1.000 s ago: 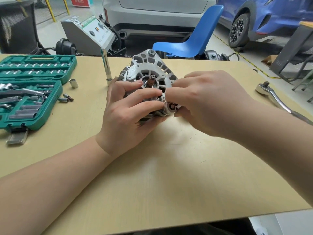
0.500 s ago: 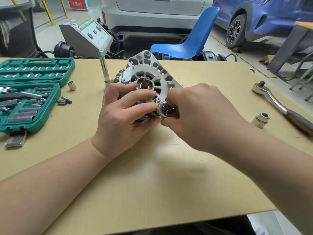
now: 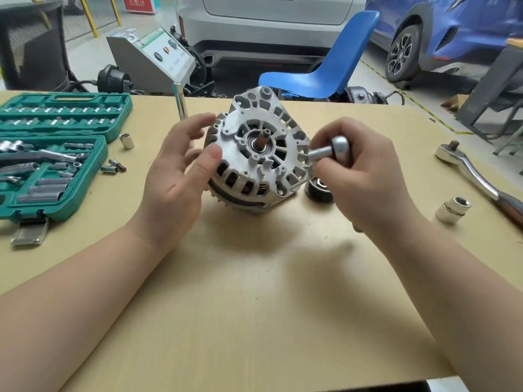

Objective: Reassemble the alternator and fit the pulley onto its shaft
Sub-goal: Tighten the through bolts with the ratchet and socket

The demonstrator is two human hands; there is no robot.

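Housing: alternator (image 3: 256, 154) stands on edge on the table (image 3: 254, 292), front cover on and looking closed up; whether every case bolt is tight cannot be told.
Shaft: shaft (image 3: 261, 138) bare, stub poking out of the bearing, nothing on it.
Pulley: pulley (image 3: 319, 190) not fitted; lies flat on the table, just below the right fingers and just beside the alternator's lower right corner.
Left hand: left hand (image 3: 181, 174) fingers straight and spread, gripping nothing; thumb tip at the cover's left edge, contact unclear.
Right hand: right hand (image 3: 359, 171) fingers curled round a small ratchet (image 3: 331, 149), its working end at the cover rim just left of the fingertips.
Judged stage: likely snugging a case bolt.
Left to do: pulley, then its fastener.
Counts: one alternator, one pulley, two ratchets (small one in hand; big ratchet (image 3: 478, 176) well right of right hand), one large socket (image 3: 452, 209), one open socket case (image 3: 53, 154), one upright extension bar (image 3: 180, 104) beyond left fingertips, a few loose small sockets left of the left hand.
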